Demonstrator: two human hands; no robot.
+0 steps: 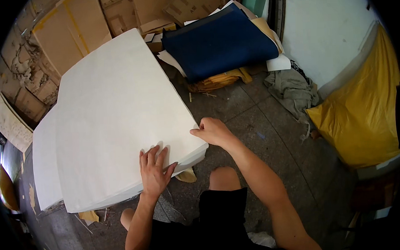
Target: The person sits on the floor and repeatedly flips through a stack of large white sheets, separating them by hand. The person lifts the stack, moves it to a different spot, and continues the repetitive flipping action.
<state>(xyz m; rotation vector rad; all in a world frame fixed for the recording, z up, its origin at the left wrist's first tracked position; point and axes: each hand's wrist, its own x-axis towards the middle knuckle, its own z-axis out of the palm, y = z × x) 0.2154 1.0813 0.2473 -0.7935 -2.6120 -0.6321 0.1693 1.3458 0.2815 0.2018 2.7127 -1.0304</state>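
A thick stack of large white paper sheets point(114, 97) lies in front of me, its layered edges showing along the near side. My left hand point(154, 172) rests on top near the front edge, palm down with its fingers spread. At the stack's right-hand corner is my right hand point(213, 131), with curled fingers and the thumb over the top sheet's edge. It pinches the paper there; the fingertips beneath are partly hidden.
Flattened cardboard point(71, 37) leans behind the stack. A dark blue sheet point(223, 41) covers a pile at the back. Grey cloth point(292, 92) lies by the white wall, and a yellow sheet point(364, 113) hangs at the right. Paper scraps point(89, 217) litter the tiled floor.
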